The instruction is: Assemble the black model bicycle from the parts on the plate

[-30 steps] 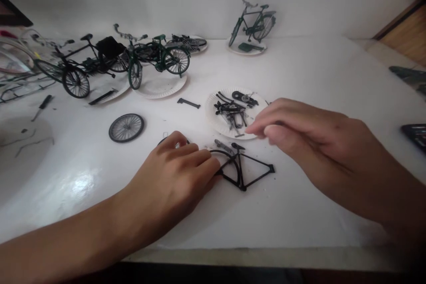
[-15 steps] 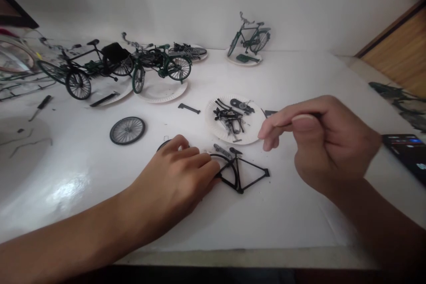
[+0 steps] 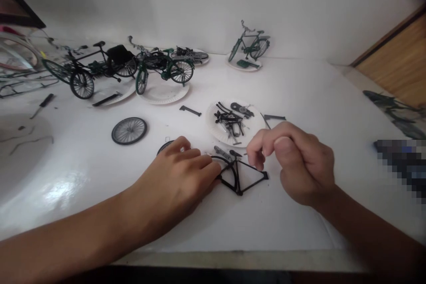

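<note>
My left hand point(image 3: 181, 175) rests on the table with its fingers curled round the rear end of a black miniature bicycle frame point(image 3: 252, 186). The frame lies flat, its saddle point(image 3: 235, 154) pointing away from me. Part of a black wheel point(image 3: 164, 145) shows behind that hand. My right hand point(image 3: 296, 164) hovers over the frame's front end, thumb pressed to the bent fingers; what they hold, if anything, is hidden. Close behind the frame lies a small grey part point(image 3: 222, 153). A loose spoked wheel point(image 3: 129, 131) lies flat to the left.
A paper plate point(image 3: 213, 131) holds small black and grey parts. Black strips point(image 3: 190, 110) lie nearby. Assembled model bicycles point(image 3: 156, 66) stand at the back left, another point(image 3: 251, 44) at the back. A screwdriver point(image 3: 42, 105) lies far left; a pixelated object point(image 3: 402, 164) is at right.
My right hand has moved left and lower, over the front of the frame, uncovering a black strip behind it. My left hand stays on the frame. The view has shifted slightly.
</note>
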The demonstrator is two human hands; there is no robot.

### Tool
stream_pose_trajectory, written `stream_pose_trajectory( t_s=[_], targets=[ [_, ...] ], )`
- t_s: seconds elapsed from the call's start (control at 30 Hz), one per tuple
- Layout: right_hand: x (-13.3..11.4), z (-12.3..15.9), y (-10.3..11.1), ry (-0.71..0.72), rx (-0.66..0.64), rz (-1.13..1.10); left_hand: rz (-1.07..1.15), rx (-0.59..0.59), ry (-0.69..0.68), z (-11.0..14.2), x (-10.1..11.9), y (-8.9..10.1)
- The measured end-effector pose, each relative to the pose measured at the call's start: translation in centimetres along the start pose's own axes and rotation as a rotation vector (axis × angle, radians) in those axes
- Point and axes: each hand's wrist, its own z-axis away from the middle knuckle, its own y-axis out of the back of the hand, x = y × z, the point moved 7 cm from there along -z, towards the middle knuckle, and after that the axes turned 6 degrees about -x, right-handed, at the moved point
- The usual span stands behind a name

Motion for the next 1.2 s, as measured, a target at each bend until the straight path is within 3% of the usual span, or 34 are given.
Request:
stream_pose_trajectory(
  t_s=[1.2],
  targets=[
    [1.0, -0.1, -1.1, -0.072, -0.142, 0.027, -0.021, -0.015, 0.001, 0.1, -0.2, -0.2]
  ],
)
